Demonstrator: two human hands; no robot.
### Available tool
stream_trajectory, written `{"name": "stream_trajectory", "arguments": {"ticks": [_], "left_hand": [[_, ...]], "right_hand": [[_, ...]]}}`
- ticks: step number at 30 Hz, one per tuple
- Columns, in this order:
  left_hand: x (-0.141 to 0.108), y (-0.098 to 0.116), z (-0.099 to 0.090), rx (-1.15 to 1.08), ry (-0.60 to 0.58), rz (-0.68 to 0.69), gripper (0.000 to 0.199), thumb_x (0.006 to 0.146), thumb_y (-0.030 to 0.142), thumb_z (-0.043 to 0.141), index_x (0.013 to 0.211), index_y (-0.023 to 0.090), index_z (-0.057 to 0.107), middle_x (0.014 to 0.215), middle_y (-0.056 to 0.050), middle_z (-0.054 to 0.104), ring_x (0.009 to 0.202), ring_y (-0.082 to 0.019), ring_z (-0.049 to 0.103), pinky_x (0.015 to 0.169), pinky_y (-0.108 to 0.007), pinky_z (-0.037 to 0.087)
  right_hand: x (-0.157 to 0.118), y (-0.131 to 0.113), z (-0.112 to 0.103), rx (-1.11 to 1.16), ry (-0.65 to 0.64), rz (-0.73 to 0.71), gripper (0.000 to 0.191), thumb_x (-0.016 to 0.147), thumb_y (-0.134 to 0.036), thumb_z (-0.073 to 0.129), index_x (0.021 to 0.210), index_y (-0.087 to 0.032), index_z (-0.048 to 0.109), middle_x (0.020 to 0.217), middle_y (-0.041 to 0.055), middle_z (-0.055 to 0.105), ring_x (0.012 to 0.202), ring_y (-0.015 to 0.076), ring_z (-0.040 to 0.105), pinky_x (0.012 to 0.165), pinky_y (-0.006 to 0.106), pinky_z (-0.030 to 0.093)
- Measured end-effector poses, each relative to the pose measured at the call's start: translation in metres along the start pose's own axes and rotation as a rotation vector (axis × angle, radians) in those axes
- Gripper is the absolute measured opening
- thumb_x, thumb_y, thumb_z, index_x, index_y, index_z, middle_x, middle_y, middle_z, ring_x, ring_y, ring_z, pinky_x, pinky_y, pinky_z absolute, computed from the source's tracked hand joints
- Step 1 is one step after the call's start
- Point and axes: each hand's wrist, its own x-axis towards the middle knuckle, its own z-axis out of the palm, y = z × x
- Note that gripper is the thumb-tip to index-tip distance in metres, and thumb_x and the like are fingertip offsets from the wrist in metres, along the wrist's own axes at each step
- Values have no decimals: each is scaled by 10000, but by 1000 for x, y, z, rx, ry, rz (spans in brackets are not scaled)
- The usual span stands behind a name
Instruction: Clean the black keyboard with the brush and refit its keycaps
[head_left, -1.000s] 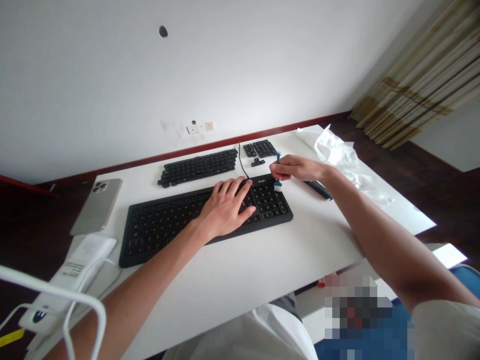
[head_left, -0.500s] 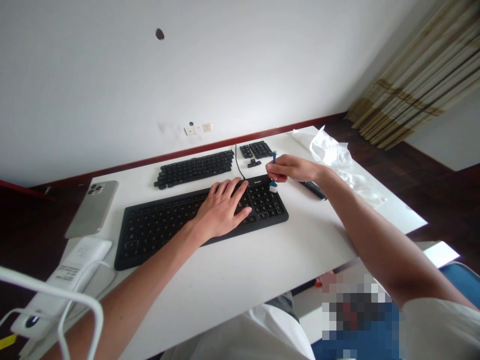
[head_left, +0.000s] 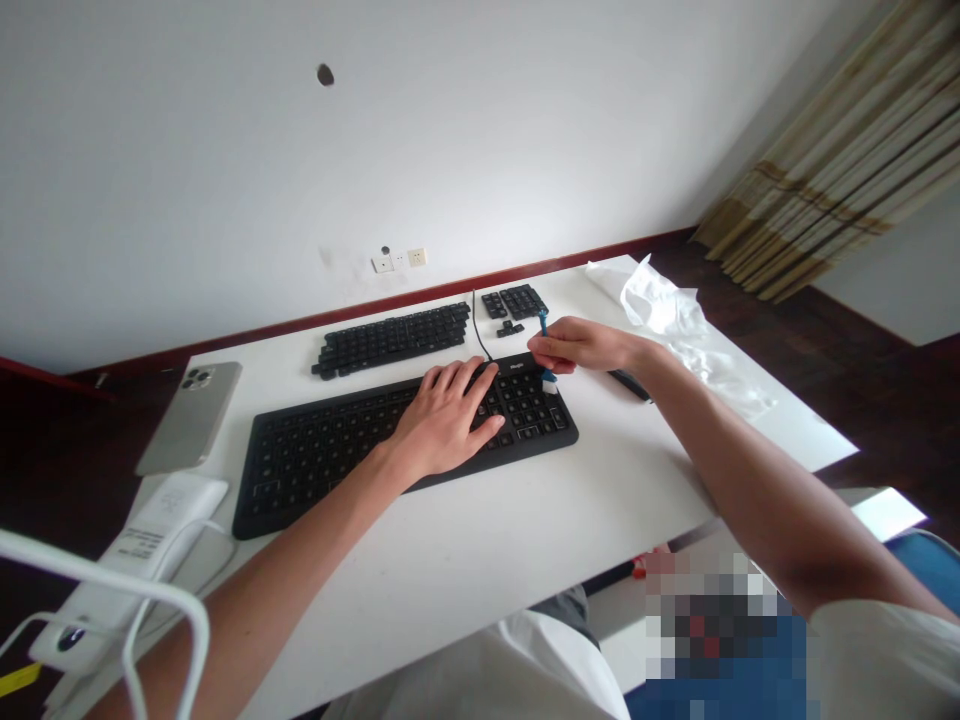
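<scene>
Small blue-and-white tool pinched in the right grip, just above the right end of the keyboard.
The right fingers close tightly on its stem, its white end hanging close over the keys of the black keyboard. The left grip lies open, fingers spread on the keys. Rows of loose black keycaps sit behind the keyboard on the white counter.

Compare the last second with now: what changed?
The right hand has tilted the small blue-and-white tool it pinches, top now leaning left, and shifted slightly left. Nothing taken or let go. The left hand stays on the black keyboard; the loose keycaps are unmoved.
</scene>
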Motion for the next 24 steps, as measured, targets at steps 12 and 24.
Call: {"name": "stream_trajectory", "arguments": {"ticks": [12, 24], "left_hand": [[0, 0, 0, 13, 0, 7, 669, 1090, 534, 412, 1637, 151, 368, 1686, -150, 382, 1472, -342, 415, 1228, -527, 316], [-1, 0, 0, 1, 5, -4, 664, 1085, 530, 422, 1632, 158, 375, 1679, -167, 391, 1480, -345, 419, 1230, -534, 312]], "right_hand": [[2, 3, -1, -50, 9, 2, 528, 1028, -612, 510, 699, -202, 560, 565, -22, 511, 573, 132, 457, 626, 306, 384], [1, -2, 2, -23, -11, -15, 524, 1024, -611, 517, 702, -199, 556, 586, -20, 522, 586, 133, 453, 649, 312, 387]]}}
